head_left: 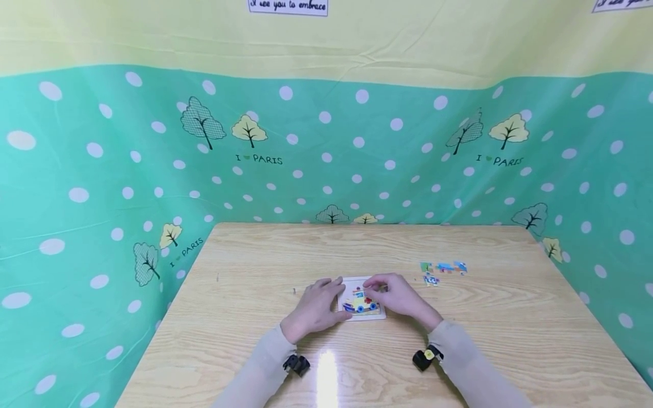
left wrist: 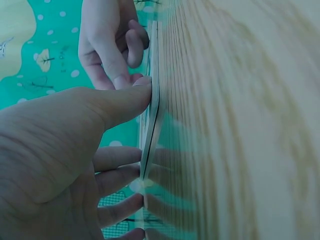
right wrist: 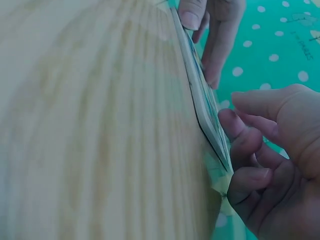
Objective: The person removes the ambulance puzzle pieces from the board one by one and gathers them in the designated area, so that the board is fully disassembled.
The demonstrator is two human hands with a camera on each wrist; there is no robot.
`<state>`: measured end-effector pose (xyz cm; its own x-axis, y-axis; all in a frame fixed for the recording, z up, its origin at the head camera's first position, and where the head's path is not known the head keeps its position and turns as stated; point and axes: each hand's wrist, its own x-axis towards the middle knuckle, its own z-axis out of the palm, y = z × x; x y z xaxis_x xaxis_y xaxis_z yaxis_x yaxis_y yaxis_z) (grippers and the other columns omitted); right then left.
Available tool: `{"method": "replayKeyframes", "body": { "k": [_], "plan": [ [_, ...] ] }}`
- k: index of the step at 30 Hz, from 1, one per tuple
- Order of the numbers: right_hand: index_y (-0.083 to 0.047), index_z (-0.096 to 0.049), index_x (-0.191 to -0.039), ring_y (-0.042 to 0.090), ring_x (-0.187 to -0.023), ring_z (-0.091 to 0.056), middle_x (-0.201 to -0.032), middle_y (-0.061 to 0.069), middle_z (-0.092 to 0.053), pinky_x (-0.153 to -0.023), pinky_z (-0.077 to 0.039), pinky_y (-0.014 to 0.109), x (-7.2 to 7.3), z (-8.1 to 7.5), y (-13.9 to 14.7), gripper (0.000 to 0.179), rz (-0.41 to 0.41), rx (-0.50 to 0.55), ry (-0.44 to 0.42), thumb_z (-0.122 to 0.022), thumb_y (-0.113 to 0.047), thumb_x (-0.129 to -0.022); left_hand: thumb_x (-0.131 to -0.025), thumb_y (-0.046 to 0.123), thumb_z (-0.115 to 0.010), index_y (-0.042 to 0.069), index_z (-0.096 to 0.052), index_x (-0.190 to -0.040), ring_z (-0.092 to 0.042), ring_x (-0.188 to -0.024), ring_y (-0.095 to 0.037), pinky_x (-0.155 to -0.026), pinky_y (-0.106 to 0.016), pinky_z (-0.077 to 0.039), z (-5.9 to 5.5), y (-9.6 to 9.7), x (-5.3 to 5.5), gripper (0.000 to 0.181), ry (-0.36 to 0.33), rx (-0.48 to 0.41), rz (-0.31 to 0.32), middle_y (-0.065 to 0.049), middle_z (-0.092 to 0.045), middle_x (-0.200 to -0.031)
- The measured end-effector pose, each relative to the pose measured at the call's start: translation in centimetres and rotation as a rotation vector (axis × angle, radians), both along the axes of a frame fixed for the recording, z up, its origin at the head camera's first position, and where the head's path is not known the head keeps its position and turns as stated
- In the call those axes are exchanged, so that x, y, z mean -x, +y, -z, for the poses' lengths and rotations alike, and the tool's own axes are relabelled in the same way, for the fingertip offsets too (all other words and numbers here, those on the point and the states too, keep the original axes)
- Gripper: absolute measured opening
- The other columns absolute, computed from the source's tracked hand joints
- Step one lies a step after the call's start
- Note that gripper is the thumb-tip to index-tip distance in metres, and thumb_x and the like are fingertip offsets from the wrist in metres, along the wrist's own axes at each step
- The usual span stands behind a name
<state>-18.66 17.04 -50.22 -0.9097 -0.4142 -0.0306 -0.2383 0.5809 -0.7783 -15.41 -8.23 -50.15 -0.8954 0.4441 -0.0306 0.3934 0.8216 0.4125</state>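
Okay, left hand (head_left: 317, 306) rests on the puzzle board (head_left: 353, 283) on the table (head_left: 285, 249), fingers loosely spread, right hand (head_left: 400, 294) curled over its right side, can't tell if pinching anything, probably square edges before pressing.

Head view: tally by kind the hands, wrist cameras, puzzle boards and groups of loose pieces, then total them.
Hands: 2
Wrist cameras: 2
Puzzle board: 1
Group of loose pieces: 1
Total: 6

The table (head_left: 377, 351) has a glossy wood-grain surface, the curtain (head_left: 342, 133) is creased cloth, the sleeves (head_left: 471, 362) matt cloth, the puzzle board (head_left: 361, 301) smooth.
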Motion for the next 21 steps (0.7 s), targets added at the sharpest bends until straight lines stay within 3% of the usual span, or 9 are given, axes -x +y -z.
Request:
{"method": "replayKeyframes", "body": {
  "k": [3,6,11,21],
  "plan": [
    [-0.014,-0.077,-0.124,0.008,-0.069,-0.058,-0.091,-0.005,-0.071,-0.060,-0.047,0.022,0.0,0.1,-0.5,0.030,-0.034,-0.024,-0.006,-0.077,-0.026,-0.097,-0.094,0.053,-0.077,0.009,-0.058,-0.153,-0.044,-0.153,-0.040,-0.122,-0.064,-0.039,0.0,0.0,0.0,0.076,0.008,0.001,0.004,-0.011,-0.048,-0.166],
    [-0.014,-0.074,-0.130,0.006,-0.056,-0.050,-0.085,-0.007,-0.067,-0.052,-0.041,0.020,0.1,0.2,-1.0,0.038,-0.061,-0.061,-0.005,-0.080,-0.028,-0.095,-0.094,0.052,-0.077,0.009,-0.058,-0.152,-0.045,-0.152,-0.040,-0.122,-0.064,-0.040,0.0,0.1,0.0,0.075,0.011,0.002,0.006,-0.011,-0.049,-0.166],
    [-0.013,-0.073,-0.136,0.005,-0.050,-0.043,-0.078,-0.007,-0.061,-0.048,-0.035,0.020,-0.1,0.0,-1.3,0.043,-0.064,-0.107,-0.002,-0.081,-0.026,-0.095,-0.095,0.052,-0.076,0.009,-0.059,-0.152,-0.045,-0.152,-0.040,-0.122,-0.064,-0.040,-0.2,0.1,0.1,0.074,0.017,0.006,0.004,-0.011,-0.049,-0.166],
    [-0.015,-0.074,-0.132,0.007,-0.052,-0.044,-0.079,-0.006,-0.060,-0.050,-0.036,0.021,-0.4,-0.1,-1.5,0.039,-0.027,-0.110,-0.009,-0.082,-0.025,-0.095,-0.094,0.052,-0.078,0.009,-0.059,-0.151,-0.045,-0.152,-0.040,-0.122,-0.064,-0.040,-0.1,0.2,0.0,0.074,0.016,0.001,-0.001,-0.011,-0.049,-0.166]
  ]
}}
